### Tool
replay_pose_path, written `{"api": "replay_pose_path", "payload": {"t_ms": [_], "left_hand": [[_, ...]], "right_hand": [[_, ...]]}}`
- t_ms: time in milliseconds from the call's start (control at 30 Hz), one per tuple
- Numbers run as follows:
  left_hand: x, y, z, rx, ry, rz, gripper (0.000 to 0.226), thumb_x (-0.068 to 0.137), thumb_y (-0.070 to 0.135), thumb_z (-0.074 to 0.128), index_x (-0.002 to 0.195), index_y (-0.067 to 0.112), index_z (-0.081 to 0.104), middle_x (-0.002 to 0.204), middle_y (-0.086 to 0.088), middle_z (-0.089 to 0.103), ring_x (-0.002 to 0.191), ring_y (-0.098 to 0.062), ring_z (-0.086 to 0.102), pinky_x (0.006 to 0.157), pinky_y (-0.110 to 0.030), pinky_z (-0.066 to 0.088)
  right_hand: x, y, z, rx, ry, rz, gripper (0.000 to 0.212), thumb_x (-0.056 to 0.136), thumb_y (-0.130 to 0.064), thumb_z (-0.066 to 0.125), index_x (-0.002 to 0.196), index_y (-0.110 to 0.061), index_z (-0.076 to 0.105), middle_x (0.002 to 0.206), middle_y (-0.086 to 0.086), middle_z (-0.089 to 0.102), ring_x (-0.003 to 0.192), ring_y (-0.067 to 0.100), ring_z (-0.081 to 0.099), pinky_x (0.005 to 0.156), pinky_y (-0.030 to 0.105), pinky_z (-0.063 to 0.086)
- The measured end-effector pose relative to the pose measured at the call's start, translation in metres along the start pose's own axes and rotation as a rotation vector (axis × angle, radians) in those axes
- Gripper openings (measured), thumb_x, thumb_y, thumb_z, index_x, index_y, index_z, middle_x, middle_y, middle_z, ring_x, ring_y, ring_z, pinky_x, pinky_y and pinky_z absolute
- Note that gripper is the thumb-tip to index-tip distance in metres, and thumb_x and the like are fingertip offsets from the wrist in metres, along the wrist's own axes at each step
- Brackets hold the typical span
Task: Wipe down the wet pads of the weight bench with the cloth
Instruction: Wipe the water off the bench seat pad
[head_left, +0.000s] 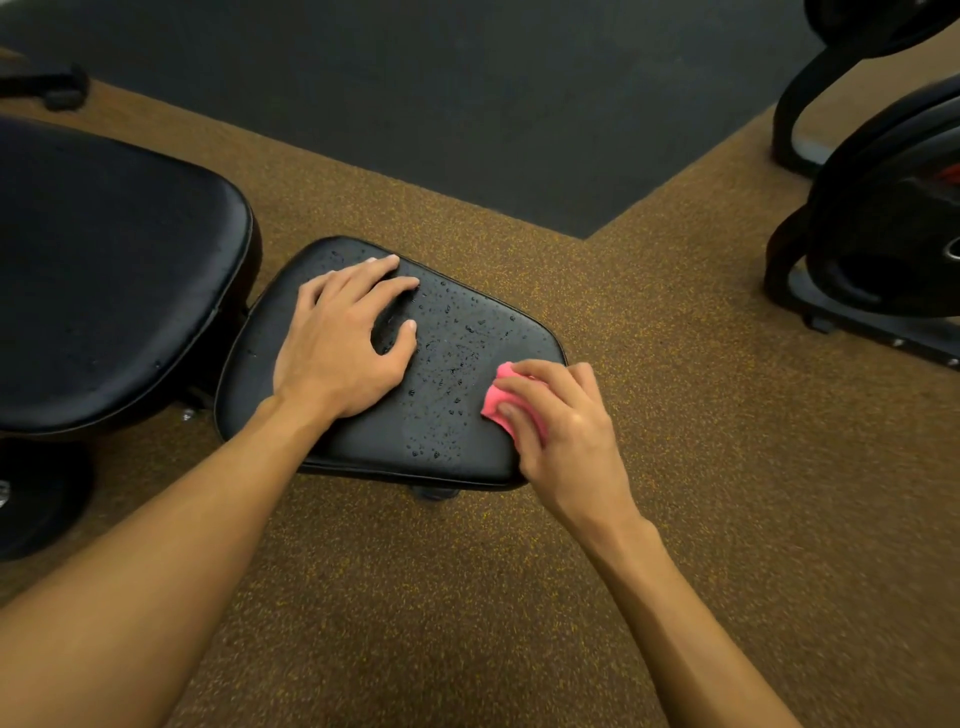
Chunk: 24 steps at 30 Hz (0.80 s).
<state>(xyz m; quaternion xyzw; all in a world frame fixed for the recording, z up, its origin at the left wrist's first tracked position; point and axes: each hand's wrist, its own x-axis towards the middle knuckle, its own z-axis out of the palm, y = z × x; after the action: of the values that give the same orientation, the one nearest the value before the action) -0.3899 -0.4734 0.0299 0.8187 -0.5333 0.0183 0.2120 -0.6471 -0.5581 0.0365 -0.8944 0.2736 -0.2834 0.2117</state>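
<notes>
The small black seat pad of the weight bench lies in the middle of the view, dotted with water drops across its centre and right half. My left hand rests flat on the pad's left part, fingers spread. My right hand grips a bunched pink cloth and presses it onto the pad's right edge. To the left is the larger black back pad, with a few faint drops on it.
Speckled brown rubber floor surrounds the bench, with a dark grey mat beyond. A rack with black weight plates stands at the right. A black disc-shaped base sits at the lower left under the back pad.
</notes>
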Motion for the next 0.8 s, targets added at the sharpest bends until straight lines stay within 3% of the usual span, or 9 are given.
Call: {"api": "replay_pose_path", "payload": {"t_ms": [133, 233, 333, 433, 600, 800], "left_hand": [[0.0, 0.0, 0.0, -0.005, 0.001, 0.001, 0.048, 0.101, 0.046, 0.054, 0.147, 0.035, 0.057, 0.164, 0.013, 0.045, 0.154, -0.008, 0.035, 0.127, -0.038, 0.019], [0.0, 0.0, 0.001, -0.003, 0.002, -0.003, 0.048, 0.1, 0.047, 0.053, 0.147, 0.035, 0.057, 0.163, 0.013, 0.045, 0.154, -0.008, 0.035, 0.126, -0.037, 0.018], [0.0, 0.001, 0.001, -0.001, 0.002, -0.002, 0.049, 0.1, 0.048, 0.052, 0.147, 0.035, 0.057, 0.163, 0.013, 0.045, 0.153, -0.008, 0.036, 0.127, -0.038, 0.019], [0.0, 0.0, 0.001, -0.003, -0.001, 0.0, 0.049, 0.1, 0.047, 0.052, 0.147, 0.035, 0.057, 0.163, 0.013, 0.045, 0.153, -0.008, 0.035, 0.127, -0.038, 0.019], [0.0, 0.001, 0.001, 0.002, 0.012, -0.004, 0.049, 0.1, 0.047, 0.053, 0.147, 0.035, 0.058, 0.163, 0.013, 0.046, 0.153, -0.008, 0.036, 0.126, -0.038, 0.02], [-0.001, 0.001, 0.001, -0.001, 0.01, -0.006, 0.048, 0.101, 0.046, 0.054, 0.147, 0.034, 0.058, 0.163, 0.013, 0.045, 0.153, -0.008, 0.036, 0.126, -0.037, 0.019]], "right_hand": [[0.015, 0.007, 0.01, -0.046, 0.06, 0.102, 0.018, 0.105, -0.018, 0.071, 0.119, -0.009, 0.079, 0.126, 0.003, 0.069, 0.108, 0.023, 0.054, 0.097, 0.039, 0.052], [0.019, -0.001, 0.019, -0.027, 0.01, 0.05, 0.02, 0.106, -0.019, 0.07, 0.122, -0.009, 0.077, 0.13, 0.004, 0.068, 0.111, 0.025, 0.055, 0.099, 0.045, 0.051], [0.008, -0.001, 0.005, 0.021, -0.081, -0.036, 0.024, 0.105, -0.02, 0.072, 0.126, -0.009, 0.077, 0.133, 0.002, 0.068, 0.113, 0.022, 0.055, 0.104, 0.039, 0.05], [0.008, 0.008, -0.003, 0.007, -0.047, -0.002, 0.024, 0.104, -0.021, 0.072, 0.124, -0.009, 0.078, 0.131, 0.002, 0.069, 0.11, 0.022, 0.054, 0.102, 0.036, 0.05], [0.022, 0.001, 0.016, -0.021, -0.004, 0.065, 0.021, 0.105, -0.02, 0.071, 0.122, -0.009, 0.077, 0.13, 0.004, 0.068, 0.112, 0.026, 0.054, 0.099, 0.048, 0.051], [-0.007, 0.001, -0.01, 0.027, -0.076, -0.01, 0.025, 0.104, -0.023, 0.073, 0.125, -0.01, 0.077, 0.132, 0.001, 0.069, 0.112, 0.02, 0.055, 0.104, 0.032, 0.048]]}}
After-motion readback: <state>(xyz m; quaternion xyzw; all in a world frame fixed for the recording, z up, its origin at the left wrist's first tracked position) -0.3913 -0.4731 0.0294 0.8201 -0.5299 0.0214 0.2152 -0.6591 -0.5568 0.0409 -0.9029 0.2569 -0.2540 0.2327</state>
